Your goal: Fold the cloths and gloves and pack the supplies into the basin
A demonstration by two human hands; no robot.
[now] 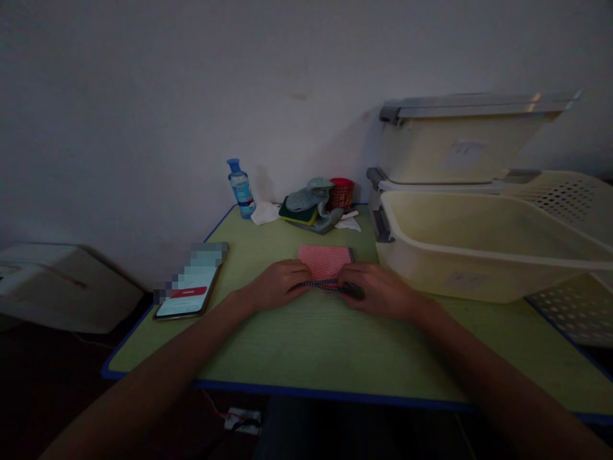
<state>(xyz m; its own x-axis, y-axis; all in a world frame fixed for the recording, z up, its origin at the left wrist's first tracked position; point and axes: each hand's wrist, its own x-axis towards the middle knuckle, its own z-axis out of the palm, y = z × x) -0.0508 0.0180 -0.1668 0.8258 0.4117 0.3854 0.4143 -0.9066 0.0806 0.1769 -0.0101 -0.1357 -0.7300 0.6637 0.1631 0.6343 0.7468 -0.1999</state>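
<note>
A small pink-red cloth (pixel 324 260) with a dark patterned edge lies flat on the green table (pixel 297 345), near its middle. My left hand (pixel 278 283) rests on the table at the cloth's near left corner, fingers curled and pinching the dark edge. From the other side, my right hand (pixel 378 291) grips the near right corner of the same edge, fingers closed on it. Both hands meet at the cloth's near border, which is lifted slightly off the table.
A phone (pixel 189 287) lies at the table's left. At the back stand a blue-capped bottle (pixel 241 188), a pile of folded cloths (pixel 306 207) and a red mesh cup (pixel 341 191). Cream plastic tubs (pixel 469 252) and a perforated basket (pixel 569 198) fill the right side.
</note>
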